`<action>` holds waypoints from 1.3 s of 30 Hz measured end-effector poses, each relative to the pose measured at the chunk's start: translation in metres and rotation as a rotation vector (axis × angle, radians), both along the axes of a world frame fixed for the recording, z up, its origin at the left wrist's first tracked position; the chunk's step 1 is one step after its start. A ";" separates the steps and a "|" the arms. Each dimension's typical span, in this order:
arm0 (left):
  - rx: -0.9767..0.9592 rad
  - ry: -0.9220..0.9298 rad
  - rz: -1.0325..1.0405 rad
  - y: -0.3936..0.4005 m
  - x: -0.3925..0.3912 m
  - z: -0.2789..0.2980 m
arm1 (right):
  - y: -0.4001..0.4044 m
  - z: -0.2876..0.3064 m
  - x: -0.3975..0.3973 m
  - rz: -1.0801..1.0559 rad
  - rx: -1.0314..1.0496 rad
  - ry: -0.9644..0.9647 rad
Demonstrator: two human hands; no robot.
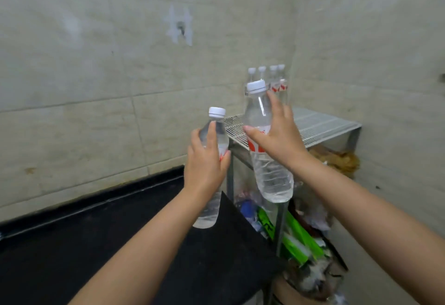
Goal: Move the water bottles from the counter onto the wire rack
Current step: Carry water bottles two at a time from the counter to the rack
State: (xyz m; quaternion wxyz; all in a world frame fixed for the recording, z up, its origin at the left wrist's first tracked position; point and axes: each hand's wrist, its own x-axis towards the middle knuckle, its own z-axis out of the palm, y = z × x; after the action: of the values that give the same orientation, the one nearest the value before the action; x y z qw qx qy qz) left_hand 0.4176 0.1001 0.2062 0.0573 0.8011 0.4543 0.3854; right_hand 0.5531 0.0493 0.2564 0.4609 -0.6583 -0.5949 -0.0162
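Mid-carry here, two bottles at once. The left hand (204, 162) is wrapped around a clear water bottle (212, 167) with a white cap, just left of centre frame, held upright in the air over the edge of the black counter (96, 244). The right hand (279, 136) is curled around a second, bigger-looking water bottle (267, 150) near the red label, thumb across the front and fingers round the back, also in the air, just in front of the near edge of the white wire rack (320, 124) at centre right.

At the back of the rack, up against the wall corner, a row of white-capped bottles (269, 75) is already parked, at least four from the caps I can count. The near part of the shelf is bare wire. Under the rack there's a jumble of bags and green packaging (298, 239).

So I'd call this the delivery step: both bottles lifted, neither set down. Next move needs them raised over the rack's front edge and stood flat on the wire in front of the row. Wire gaps could make a base wobble, so I'd set each one down squarely before letting go and avoid bumping the standing ones.
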 end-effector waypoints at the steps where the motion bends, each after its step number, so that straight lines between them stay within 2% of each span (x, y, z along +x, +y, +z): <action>1: 0.022 -0.018 -0.014 0.008 0.017 0.007 | 0.006 0.008 0.015 -0.012 0.026 -0.012; 6: 0.123 -0.131 -0.039 0.064 0.102 0.042 | 0.056 0.045 0.094 -0.086 0.135 -0.032; 10: 0.281 -0.210 -0.055 0.127 0.160 0.062 | 0.114 0.065 0.154 -0.120 0.164 0.001; 14: 0.255 -0.248 -0.060 0.185 0.210 0.071 | 0.174 0.069 0.209 -0.124 0.187 0.031; 16: 0.302 -0.268 -0.044 0.208 0.233 0.068 | 0.201 0.063 0.233 -0.122 0.181 0.028; 21: 0.250 -0.310 -0.017 0.257 0.292 0.043 | 0.271 0.032 0.284 -0.047 0.119 0.011; 29: 0.180 -0.344 0.173 0.332 0.366 0.021 | 0.367 -0.005 0.359 0.131 0.020 0.053; 36: 0.175 -0.256 0.357 0.373 0.408 0.010 | 0.419 -0.025 0.376 0.211 0.029 0.194; 39: 0.188 -0.215 0.389 0.377 0.414 0.002 | 0.426 -0.031 0.375 0.220 0.038 0.195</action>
State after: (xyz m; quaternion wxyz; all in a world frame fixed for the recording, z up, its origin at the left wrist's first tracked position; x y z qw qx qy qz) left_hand 0.8313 0.4773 0.2077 -0.0446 0.6547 0.5534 0.5130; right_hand 0.9283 0.4753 0.2257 0.5278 -0.5790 -0.6154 0.0872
